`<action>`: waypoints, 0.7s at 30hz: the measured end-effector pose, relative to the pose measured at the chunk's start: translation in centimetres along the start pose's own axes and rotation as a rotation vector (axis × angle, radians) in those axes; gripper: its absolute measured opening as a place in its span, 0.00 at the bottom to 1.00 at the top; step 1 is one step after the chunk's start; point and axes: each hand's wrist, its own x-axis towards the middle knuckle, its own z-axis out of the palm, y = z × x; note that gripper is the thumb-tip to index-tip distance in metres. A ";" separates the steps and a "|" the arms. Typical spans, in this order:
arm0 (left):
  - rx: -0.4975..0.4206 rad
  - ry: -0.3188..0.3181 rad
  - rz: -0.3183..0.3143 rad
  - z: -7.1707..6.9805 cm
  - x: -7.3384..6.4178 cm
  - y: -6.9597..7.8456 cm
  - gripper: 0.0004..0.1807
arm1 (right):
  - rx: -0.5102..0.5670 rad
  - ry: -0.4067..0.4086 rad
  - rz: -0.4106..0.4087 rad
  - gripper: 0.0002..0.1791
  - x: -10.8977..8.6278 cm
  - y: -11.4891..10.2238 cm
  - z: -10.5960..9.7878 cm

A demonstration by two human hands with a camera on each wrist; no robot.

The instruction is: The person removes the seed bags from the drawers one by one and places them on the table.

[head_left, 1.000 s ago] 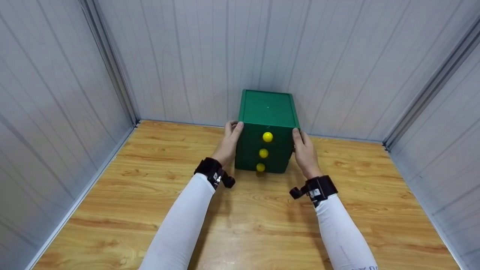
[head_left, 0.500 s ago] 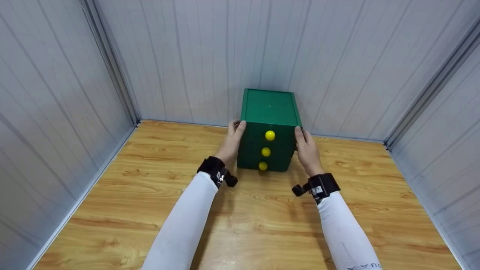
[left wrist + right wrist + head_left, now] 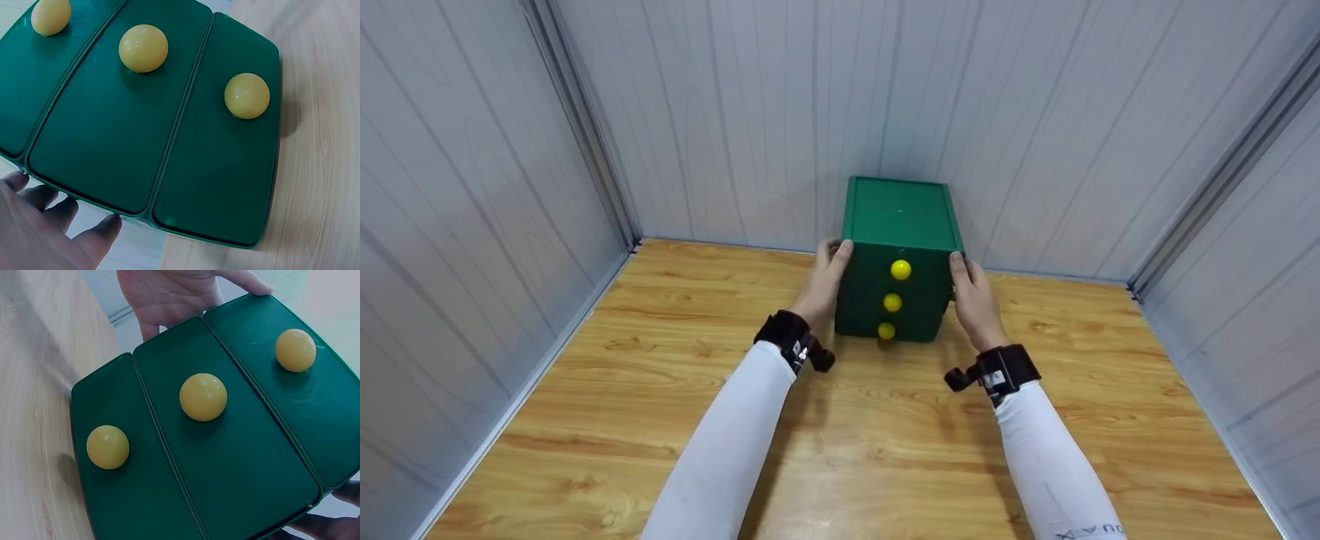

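Note:
A small green drawer cabinet [image 3: 900, 217] stands upright with its drawers closed. Three round yellow knobs, the top knob [image 3: 901, 269], middle knob [image 3: 892, 302] and bottom knob [image 3: 886, 331], run down its front. My left hand [image 3: 821, 289] grips its left side, thumb at the upper front corner and fingers behind along the side. On the opposite side my right hand [image 3: 977, 311] grips it the same way, its thumb on the front edge near the top. In the right wrist view the left palm [image 3: 169, 295] shows beyond the cabinet's side.
The cabinet is on a wood-grain table [image 3: 877, 450], near the pale panelled back wall [image 3: 750, 127]. Side walls, one at left [image 3: 457, 225] and one at right [image 3: 1252, 315], enclose the table. Both wrists carry black camera straps.
Between one second and half a second ago, the cabinet and both hands shifted slightly right and away from me. Since then they have stayed almost still, with the same grip.

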 end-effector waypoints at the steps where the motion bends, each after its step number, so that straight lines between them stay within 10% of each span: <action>1: 0.002 0.000 0.005 0.0 0.0 0.0 0.52 | 0.001 -0.002 0.000 0.50 0.0 -0.1 0.0; 11: 0.077 0.065 0.078 -0.2 -0.7 0.8 0.48 | -0.027 -0.013 0.018 0.52 -0.3 -0.6 -0.1; 21: 0.082 0.112 0.099 -0.1 -1.4 2.5 0.47 | -0.167 0.161 -0.042 0.50 -1.6 -2.1 0.2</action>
